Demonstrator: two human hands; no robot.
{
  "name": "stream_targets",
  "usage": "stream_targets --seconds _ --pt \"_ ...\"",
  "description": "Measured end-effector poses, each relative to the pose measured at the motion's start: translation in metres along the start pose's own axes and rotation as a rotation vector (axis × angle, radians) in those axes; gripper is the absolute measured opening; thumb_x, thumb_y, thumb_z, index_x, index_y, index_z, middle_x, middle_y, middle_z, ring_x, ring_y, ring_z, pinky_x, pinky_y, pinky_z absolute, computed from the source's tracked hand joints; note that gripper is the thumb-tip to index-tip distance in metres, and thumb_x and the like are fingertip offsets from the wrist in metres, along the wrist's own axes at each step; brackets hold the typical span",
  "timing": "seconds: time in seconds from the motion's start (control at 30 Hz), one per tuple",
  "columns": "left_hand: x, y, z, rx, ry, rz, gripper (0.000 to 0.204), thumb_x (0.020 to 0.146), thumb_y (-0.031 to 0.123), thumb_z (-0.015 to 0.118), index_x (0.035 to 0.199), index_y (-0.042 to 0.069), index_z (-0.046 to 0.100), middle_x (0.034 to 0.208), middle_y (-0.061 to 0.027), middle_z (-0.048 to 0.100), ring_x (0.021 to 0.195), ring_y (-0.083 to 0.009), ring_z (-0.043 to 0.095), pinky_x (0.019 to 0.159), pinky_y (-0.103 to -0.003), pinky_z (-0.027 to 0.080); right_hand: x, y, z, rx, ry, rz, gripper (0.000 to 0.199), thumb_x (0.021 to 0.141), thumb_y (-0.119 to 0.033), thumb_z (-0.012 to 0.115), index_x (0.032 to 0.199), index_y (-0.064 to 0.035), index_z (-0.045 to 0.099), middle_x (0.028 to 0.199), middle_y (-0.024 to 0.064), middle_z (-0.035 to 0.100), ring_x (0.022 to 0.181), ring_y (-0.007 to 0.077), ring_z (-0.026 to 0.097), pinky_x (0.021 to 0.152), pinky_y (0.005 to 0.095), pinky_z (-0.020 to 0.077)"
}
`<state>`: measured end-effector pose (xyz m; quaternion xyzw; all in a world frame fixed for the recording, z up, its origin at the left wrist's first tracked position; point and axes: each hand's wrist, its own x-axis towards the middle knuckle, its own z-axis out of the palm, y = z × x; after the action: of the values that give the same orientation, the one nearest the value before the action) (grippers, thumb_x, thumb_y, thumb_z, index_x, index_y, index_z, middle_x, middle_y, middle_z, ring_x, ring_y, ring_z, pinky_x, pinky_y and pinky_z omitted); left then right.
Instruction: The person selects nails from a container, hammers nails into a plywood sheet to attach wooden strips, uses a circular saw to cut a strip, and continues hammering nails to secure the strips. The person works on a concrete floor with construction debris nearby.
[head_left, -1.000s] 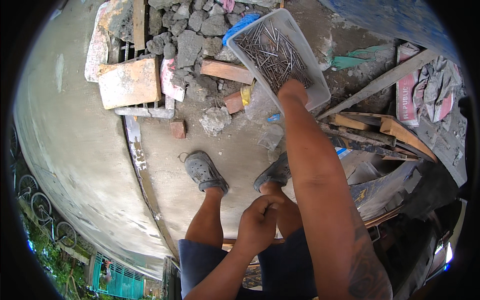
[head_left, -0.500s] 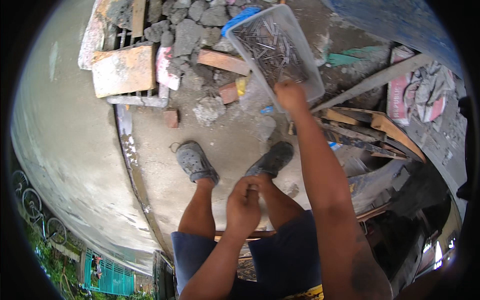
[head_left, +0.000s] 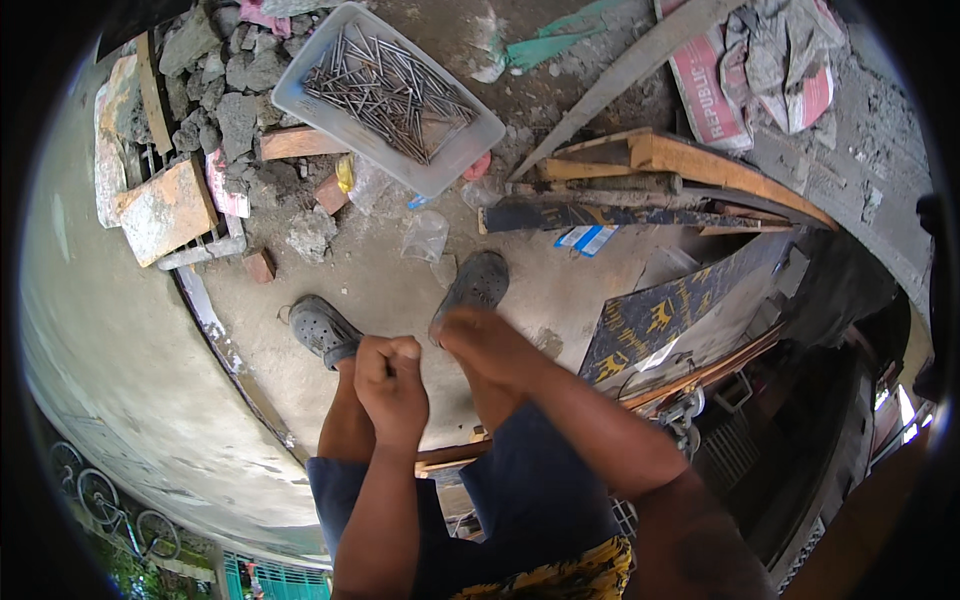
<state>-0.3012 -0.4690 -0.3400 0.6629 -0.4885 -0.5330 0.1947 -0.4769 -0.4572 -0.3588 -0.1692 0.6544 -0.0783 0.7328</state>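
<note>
My left hand (head_left: 393, 388) is closed, curled into a fist over my knees with the thumb on top. Anything inside its fingers is hidden. Close to it on the right, my right hand (head_left: 484, 340) is also closed, in front of one grey clog (head_left: 480, 276); what it may hold does not show. The two hands are apart. Beyond my feet, a translucent plastic tub (head_left: 462, 165) lies on the ground with many long loose nails (head_left: 385, 85) in it. Neither hand touches the tub.
Broken concrete chunks (head_left: 237, 125) and a wooden block (head_left: 300, 142) lie left of the tub. Wooden boards (head_left: 700, 160) and a long plank (head_left: 620, 85) are stacked to the right, near a crumpled cement sack (head_left: 710, 90). A bicycle (head_left: 100, 500) stands far left.
My right hand has come out of the tub and back beside my left hand. The left hand stays closed. The view has shifted, so the tub appears further left.
</note>
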Motion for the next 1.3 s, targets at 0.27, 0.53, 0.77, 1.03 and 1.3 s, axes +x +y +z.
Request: stream_targets --seconds 0.27,0.53,0.77,1.03,1.3 --pt "-0.047 -0.014 -0.022 -0.212 -0.286 -0.481 0.033 0.111 0.033 0.058 0.092 0.006 0.057 0.081 0.0018 0.056 0.073 -0.0069 0.045 0.069 -0.026 0.040 0.079 -0.037 -0.194 -1.563 0.198 0.325 0.045 0.101 -0.023 0.062 0.143 -0.0067 0.065 0.147 0.0174 0.063 0.137 0.0325 0.057 0.108 0.0530 0.0444" --pt "-0.065 0.075 -0.164 0.290 -0.581 -0.324 0.031 0.114 0.034 0.051 0.095 0.011 0.059 0.071 0.0090 0.043 0.062 -0.0007 0.035 0.055 -0.022 0.028 0.007 0.064 -0.053 -0.176 0.810 0.102 0.027 0.096 -0.017 0.055 0.114 -0.0045 0.072 0.106 0.0217 0.076 0.104 0.0393 0.075 0.084 0.0527 0.0588" --pt "-0.030 0.103 -0.173 0.660 -1.037 -0.227 0.024 0.111 0.034 0.049 0.106 0.013 0.061 0.070 0.0071 0.044 0.055 -0.0034 0.033 0.048 -0.023 0.028 -0.119 0.188 0.161 0.393 0.910 0.040 0.045 0.091 -0.039 0.071 0.113 -0.0001 0.066 0.107 0.0262 0.073 0.105 0.0435 0.071 0.088 0.0523 0.0560" --pt "-0.057 0.147 -0.143 1.211 -1.467 0.305 0.025 0.105 0.025 0.061 0.103 0.001 0.070 0.086 -0.0053 0.066 0.082 -0.0155 0.059 0.077 -0.033 0.049 -0.249 0.233 0.368 1.139 0.996 0.442 0.049 0.093 -0.049 0.072 0.115 -0.0047 0.067 0.107 0.0265 0.073 0.107 0.0451 0.070 0.091 0.0506 0.0556" --pt "-0.155 0.103 -0.070 1.508 -1.627 0.618 0.028 0.096 0.027 0.076 0.097 0.000 0.071 0.075 -0.0070 0.068 0.070 -0.0155 0.060 0.067 -0.036 0.050 -0.219 0.267 0.502 2.081 0.994 0.470 0.036 0.092 -0.034 0.076 0.102 -0.0014 0.068 0.075 0.0066 0.066 0.056 0.0181 0.062 0.048 0.0367 0.0517"
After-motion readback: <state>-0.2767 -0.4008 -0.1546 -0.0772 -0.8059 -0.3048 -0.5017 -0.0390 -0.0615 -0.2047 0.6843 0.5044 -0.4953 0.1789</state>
